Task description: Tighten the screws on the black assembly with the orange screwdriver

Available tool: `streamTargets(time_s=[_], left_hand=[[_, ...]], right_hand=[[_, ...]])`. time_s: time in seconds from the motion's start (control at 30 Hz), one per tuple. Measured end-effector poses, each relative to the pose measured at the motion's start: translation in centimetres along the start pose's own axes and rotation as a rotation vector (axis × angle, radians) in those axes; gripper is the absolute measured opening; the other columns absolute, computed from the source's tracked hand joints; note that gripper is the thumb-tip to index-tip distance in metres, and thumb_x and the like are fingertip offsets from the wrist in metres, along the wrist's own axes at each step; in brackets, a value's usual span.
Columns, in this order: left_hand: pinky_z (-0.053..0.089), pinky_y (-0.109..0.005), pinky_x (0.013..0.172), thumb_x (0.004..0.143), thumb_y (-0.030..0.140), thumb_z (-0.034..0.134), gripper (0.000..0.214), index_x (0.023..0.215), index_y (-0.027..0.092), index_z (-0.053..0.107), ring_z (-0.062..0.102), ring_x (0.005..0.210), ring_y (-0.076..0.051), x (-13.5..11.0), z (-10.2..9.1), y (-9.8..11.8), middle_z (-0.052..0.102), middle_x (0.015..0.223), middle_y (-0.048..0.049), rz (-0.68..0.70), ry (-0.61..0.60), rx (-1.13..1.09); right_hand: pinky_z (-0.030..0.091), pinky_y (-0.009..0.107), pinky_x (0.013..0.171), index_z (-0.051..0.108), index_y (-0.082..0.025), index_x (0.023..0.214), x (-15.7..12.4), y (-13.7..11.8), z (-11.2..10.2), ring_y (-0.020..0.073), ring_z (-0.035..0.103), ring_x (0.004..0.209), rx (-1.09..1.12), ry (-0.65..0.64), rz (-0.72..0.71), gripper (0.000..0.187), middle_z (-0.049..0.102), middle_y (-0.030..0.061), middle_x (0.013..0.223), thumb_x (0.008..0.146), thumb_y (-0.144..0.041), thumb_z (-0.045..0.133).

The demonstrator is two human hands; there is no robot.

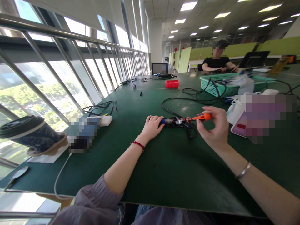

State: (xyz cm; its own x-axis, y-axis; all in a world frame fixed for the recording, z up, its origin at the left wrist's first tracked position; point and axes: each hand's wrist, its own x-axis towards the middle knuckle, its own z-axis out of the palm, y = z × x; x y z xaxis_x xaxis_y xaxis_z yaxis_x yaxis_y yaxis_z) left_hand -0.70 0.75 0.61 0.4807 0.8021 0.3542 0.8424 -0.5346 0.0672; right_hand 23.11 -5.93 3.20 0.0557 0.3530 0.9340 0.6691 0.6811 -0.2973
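Note:
My left hand (152, 126) is closed round the blue end of a dark device (175, 122) with exposed inner parts, lying on the green table. A black cable runs from it. In my right hand (215, 128) is an orange and black screwdriver (199, 117), its handle end pinched between the fingers. The shaft points left, and its tip reaches the device's middle; whether it sits in a screw is too small to tell. Beside the device lies a loop of black cable (193, 132).
A green basket (212, 87) holding bags and cables stands at the back right, near a small red box (172, 83). At left are a dark cup (32, 134), a white charger (106, 121) and black cables (100, 107). Across the table sits a person (217, 62). Metal railing borders the left.

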Motion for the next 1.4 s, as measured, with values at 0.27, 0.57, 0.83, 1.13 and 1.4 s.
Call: streamTargets(time_s=[0.27, 0.57, 0.83, 1.13, 1.4], left_hand=[[0.027, -0.043, 0.113, 0.097, 0.035, 0.042, 0.033, 0.126, 0.022, 0.05, 0.053, 0.114, -0.022, 0.0, -0.09, 0.03, 0.061, 0.119, -0.0065, 0.0, 0.0, -0.007], [0.027, -0.043, 0.113, 0.097, 0.034, 0.042, 0.033, 0.126, 0.022, 0.05, 0.053, 0.114, -0.022, -0.05, -0.07, 0.02, 0.06, 0.118, -0.0065, 0.0, -0.002, -0.003], [0.027, -0.043, 0.113, 0.097, 0.034, 0.042, 0.034, 0.127, 0.021, 0.05, 0.053, 0.114, -0.022, 0.03, -0.12, 0.03, 0.061, 0.118, -0.0068, -0.005, -0.007, 0.007], [0.027, -0.043, 0.113, 0.097, 0.034, 0.042, 0.033, 0.127, 0.022, 0.05, 0.053, 0.114, -0.022, -0.04, -0.12, -0.03, 0.061, 0.118, -0.0066, 0.002, 0.001, -0.007], [0.026, -0.044, 0.113, 0.097, 0.035, 0.042, 0.034, 0.127, 0.021, 0.05, 0.053, 0.115, -0.022, -0.01, -0.07, -0.04, 0.061, 0.119, -0.0068, 0.001, -0.003, -0.01]], right_hand=[[0.052, 0.036, 0.067, 0.06, -0.022, 0.1, 0.02, -0.02, -0.19, 0.0178, 0.06, 0.07, -0.05, -0.007, 0.038, 0.026, 0.062, 0.002, 0.081, 0.076, -0.026, 0.066], [0.05, 0.032, 0.063, 0.062, -0.023, 0.087, 0.16, -0.22, -0.39, 0.0165, 0.058, 0.064, -0.098, -0.046, 0.033, 0.01, 0.061, -0.0003, 0.068, 0.078, -0.026, 0.065], [0.052, 0.038, 0.074, 0.063, -0.02, 0.104, 0.14, -0.14, -0.23, 0.0199, 0.063, 0.078, -0.054, -0.021, 0.012, 0.032, 0.068, 0.0048, 0.091, 0.073, -0.022, 0.065], [0.045, 0.03, 0.055, 0.066, -0.023, 0.069, 0.55, -0.71, -0.55, 0.0155, 0.059, 0.055, -0.078, -0.152, 0.051, 0.015, 0.069, -0.0002, 0.064, 0.081, -0.026, 0.057], [0.04, 0.028, 0.05, 0.062, -0.022, 0.06, 0.72, -0.53, -0.92, 0.0132, 0.054, 0.046, -0.104, -0.129, 0.06, 0.02, 0.065, -0.0015, 0.055, 0.078, -0.02, 0.053]])
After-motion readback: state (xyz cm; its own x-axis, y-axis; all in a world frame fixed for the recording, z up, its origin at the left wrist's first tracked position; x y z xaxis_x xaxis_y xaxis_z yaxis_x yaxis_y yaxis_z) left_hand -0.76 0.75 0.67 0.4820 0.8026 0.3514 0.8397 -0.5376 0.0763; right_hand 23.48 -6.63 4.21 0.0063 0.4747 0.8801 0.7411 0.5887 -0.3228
